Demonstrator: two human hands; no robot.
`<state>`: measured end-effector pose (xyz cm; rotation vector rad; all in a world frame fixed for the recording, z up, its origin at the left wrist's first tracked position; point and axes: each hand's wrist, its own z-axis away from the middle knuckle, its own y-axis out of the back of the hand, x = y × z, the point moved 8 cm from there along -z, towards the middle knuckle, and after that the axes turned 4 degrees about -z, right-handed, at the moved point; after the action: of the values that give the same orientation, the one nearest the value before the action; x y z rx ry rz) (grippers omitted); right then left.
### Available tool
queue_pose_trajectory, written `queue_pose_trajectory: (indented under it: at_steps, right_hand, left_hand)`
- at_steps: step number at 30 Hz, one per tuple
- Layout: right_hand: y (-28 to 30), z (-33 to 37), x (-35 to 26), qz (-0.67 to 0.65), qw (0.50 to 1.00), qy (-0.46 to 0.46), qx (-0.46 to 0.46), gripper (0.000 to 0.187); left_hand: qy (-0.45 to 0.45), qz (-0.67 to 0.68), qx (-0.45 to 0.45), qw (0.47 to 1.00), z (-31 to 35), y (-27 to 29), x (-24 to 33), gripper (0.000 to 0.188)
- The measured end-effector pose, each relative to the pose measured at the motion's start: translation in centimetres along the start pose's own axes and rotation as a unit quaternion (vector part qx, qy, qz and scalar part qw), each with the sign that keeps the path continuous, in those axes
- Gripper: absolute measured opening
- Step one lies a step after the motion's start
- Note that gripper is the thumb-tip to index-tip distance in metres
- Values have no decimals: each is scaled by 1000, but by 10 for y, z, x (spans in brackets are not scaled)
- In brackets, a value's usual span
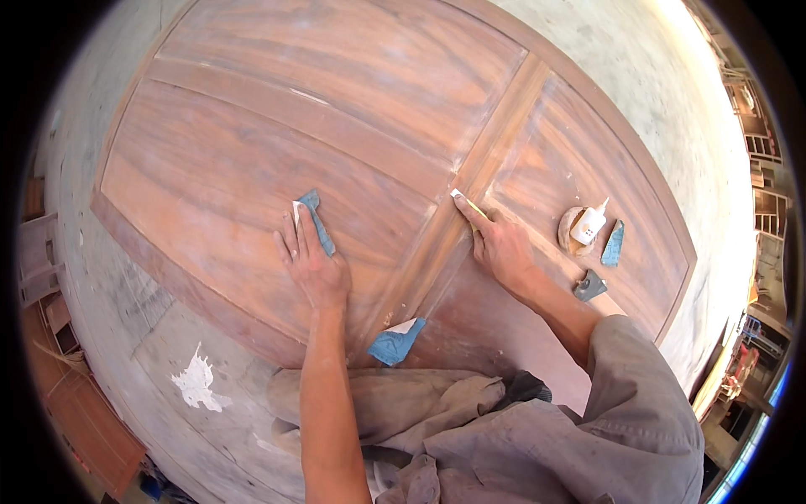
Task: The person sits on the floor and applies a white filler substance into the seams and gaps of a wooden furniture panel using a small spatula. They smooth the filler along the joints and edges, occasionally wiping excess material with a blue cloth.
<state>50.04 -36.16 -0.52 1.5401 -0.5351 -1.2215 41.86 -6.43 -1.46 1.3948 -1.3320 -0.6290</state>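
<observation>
A large reddish-brown wooden door (353, 160) with framed panels lies flat in front of me. My left hand (315, 260) rests on its lower left panel, fingers stretched out, with a folded piece of blue sandpaper (316, 220) gripped between them. Its white backing shows beside the fingertips. My right hand (504, 246) pinches a small, thin yellow strip with a whitish tip (467, 205); its kind is unclear. That tip touches the cross rail where the panels meet. Another folded piece of blue sandpaper (395, 344) lies at the door's near edge.
On the right panel, a white nozzle bottle (589, 223) leans on a round container (574, 232). A blue sandpaper strip (614, 244) and a dark grey piece (590, 286) lie nearby. White flaky residue (200, 380) marks the pale floor. Wooden furniture parts (80, 395) stand far left.
</observation>
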Motion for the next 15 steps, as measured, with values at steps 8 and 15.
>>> queue_pose_trajectory:
  at_steps: [8, 15]
  right_hand:
    - [4, 2, -6, -10, 1000, -19, -5, 65]
    - [1, 2, -2, 1, 999, 21, 24, 69]
  left_hand:
    - [5, -1, 6, 1000, -2, 2, 2, 69]
    - [1, -5, 7, 1000, -6, 4, 1, 69]
